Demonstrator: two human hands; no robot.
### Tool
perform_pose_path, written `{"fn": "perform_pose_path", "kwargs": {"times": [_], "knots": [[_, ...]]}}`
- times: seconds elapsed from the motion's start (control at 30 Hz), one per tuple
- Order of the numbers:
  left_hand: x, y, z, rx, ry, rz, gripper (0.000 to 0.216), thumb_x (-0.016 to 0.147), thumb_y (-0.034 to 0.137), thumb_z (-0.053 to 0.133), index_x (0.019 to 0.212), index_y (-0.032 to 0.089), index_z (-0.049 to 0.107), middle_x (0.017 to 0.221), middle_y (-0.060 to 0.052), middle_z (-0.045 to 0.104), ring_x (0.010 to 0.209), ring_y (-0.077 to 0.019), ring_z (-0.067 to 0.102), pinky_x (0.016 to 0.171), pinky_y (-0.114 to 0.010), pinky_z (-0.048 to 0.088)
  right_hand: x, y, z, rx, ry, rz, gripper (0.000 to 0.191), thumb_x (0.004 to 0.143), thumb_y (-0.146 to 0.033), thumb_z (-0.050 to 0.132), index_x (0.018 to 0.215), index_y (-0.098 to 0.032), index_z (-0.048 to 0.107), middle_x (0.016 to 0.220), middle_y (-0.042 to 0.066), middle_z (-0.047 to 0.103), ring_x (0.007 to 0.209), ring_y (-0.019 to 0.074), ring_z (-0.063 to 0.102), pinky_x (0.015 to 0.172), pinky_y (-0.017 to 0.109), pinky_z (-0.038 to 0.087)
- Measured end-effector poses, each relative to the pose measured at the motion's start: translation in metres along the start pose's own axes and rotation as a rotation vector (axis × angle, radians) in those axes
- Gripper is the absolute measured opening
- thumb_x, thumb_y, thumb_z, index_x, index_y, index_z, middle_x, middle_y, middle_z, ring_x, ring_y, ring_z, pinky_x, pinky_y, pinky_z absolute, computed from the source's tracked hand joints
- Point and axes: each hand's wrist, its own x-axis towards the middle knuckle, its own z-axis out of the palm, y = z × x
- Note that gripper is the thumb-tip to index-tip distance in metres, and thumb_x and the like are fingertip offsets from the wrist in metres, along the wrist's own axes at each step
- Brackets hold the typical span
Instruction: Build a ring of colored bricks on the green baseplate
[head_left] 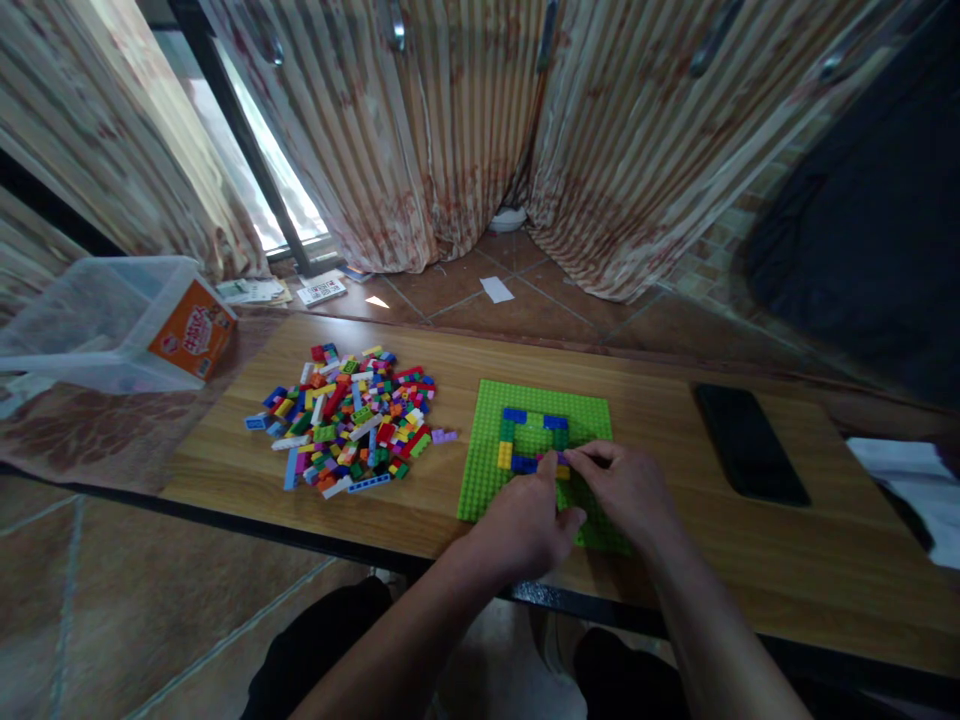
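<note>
Both hands meet over the lower right part of the green baseplate (540,400), which lies flat on the wooden bench (660,560) near its front edge. The left hand (529,525) rests on the plate with its fingers (546,478) curled loosely, their tips at the bottom row of bricks; whether they pinch anything cannot be told. The right hand (626,490) comes in from 4 o'clock, its fingers (581,457) bent and closed down on a small brick (561,470) at the lower right corner of the brick outline (529,440), a rough square of blue, green and yellow pieces stuck on the plate. That small brick sits just at the fingertips of both hands, mostly covered by them.

At 9 o'clock from the plate, well apart from the hands, lies a loose pile of mixed coloured bricks (349,420), with one lilac brick (444,436) strayed between pile and plate. Further out at 10 o'clock a clear plastic tub (90,320) with an orange label lies tipped on its side. At 3 o'clock a dark phone (750,442) lies flat on the bench. Nothing lies between the hands and the pile.
</note>
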Motion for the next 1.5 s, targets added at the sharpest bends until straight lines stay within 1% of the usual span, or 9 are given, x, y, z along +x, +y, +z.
{"fn": "perform_pose_path", "kwargs": {"times": [0.13,0.37,0.6,0.8,1.0,1.1,1.2,1.33,1.5], "knots": [[-0.003,0.0,0.005,0.081,0.032,0.018,0.068,0.087,0.034,0.049,0.145,0.004,0.032,0.079,-0.013,0.07,0.077,-0.0279,0.066,0.073,-0.038,0.05,0.001,-0.001,-0.001,0.005,0.02,-0.009,0.024,0.08,-0.04,0.059,0.072,-0.023,0.074,0.075,0.006,0.075,0.071,0.0234,0.068,0.065,0.034,0.044],[-0.004,0.007,0.008,0.33,0.029,0.026,0.066,0.088,0.031,0.044,0.147,0.004,0.028,0.1,-0.023,0.07,0.091,-0.0359,0.068,0.077,-0.046,0.053,0.002,-0.002,0.0,0.018,-0.006,0.007,0.024,0.08,-0.038,0.058,0.071,-0.022,0.073,0.074,0.005,0.074,0.072,0.0219,0.067,0.064,0.033,0.044],[0.001,0.014,0.004,0.458,0.001,0.036,0.067,0.087,0.023,0.044,0.148,0.003,0.025,0.098,-0.022,0.07,0.09,-0.035,0.069,0.076,-0.045,0.055,0.004,-0.004,0.001,-0.019,-0.003,-0.01,0.023,0.08,-0.035,0.057,0.07,-0.021,0.073,0.074,0.006,0.074,0.072,0.0213,0.066,0.064,0.032,0.043],[0.002,0.014,0.003,0.486,-0.016,0.039,0.063,0.087,0.023,0.043,0.144,0.0,0.032,0.097,-0.025,0.069,0.088,-0.0362,0.069,0.074,-0.046,0.055,0.004,-0.004,0.003,0.031,-0.007,-0.029,0.023,0.08,-0.033,0.056,0.067,-0.021,0.071,0.073,0.005,0.074,0.072,0.0206,0.067,0.065,0.031,0.043],[-0.006,0.002,0.002,0.362,0.099,0.059,0.057,0.091,0.03,0.04,0.143,0.006,0.036,0.088,-0.015,0.071,0.081,-0.0268,0.068,0.073,-0.036,0.052,0.003,0.003,-0.002,0.077,0.048,-0.048,0.03,0.083,-0.041,0.052,0.069,-0.022,0.071,0.068,0.003,0.071,0.065,0.0189,0.063,0.061,0.03,0.04],[-0.008,-0.003,-0.011,0.17,0.173,0.099,0.056,0.092,0.03,0.043,0.144,0.01,0.036,0.068,-0.004,0.066,0.06,-0.0178,0.061,0.06,-0.027,0.046,0.006,0.005,-0.009,0.125,0.093,-0.003,0.037,0.084,-0.045,0.049,0.063,-0.02,0.067,0.058,0.003,0.065,0.055,0.0171,0.058,0.056,0.029,0.037],[-0.005,-0.01,-0.031,0.014,0.327,0.095,0.05,0.093,0.03,0.044,0.139,0.012,0.044,0.062,0.001,0.061,0.05,-0.0127,0.052,0.052,-0.023,0.039,0.009,0.006,-0.013,0.144,0.183,0.047,0.036,0.084,-0.047,0.049,0.067,-0.02,0.067,0.062,0.004,0.067,0.059,0.0181,0.059,0.058,0.03,0.038],[0.002,-0.024,-0.052,0.015,0.526,0.031,0.043,0.09,0.025,0.05,0.13,0.013,0.051,0.079,-0.004,0.07,0.063,-0.0141,0.06,0.06,-0.024,0.044,0.01,0.009,-0.014,0.158,0.245,0.044,0.035,0.085,-0.045,0.048,0.073,-0.02,0.069,0.068,0.005,0.07,0.062,0.0184,0.061,0.06,0.03,0.039],[0.008,-0.035,-0.054,0.081,0.536,0.001,0.044,0.087,0.021,0.054,0.13,0.015,0.051,0.102,-0.009,0.07,0.076,-0.0164,0.065,0.07,-0.028,0.051,0.012,0.008,-0.014,0.161,0.281,0.071,0.031,0.085,-0.04,0.049,0.081,-0.019,0.072,0.074,0.006,0.073,0.066,0.0193,0.063,0.062,0.03,0.042]]}}
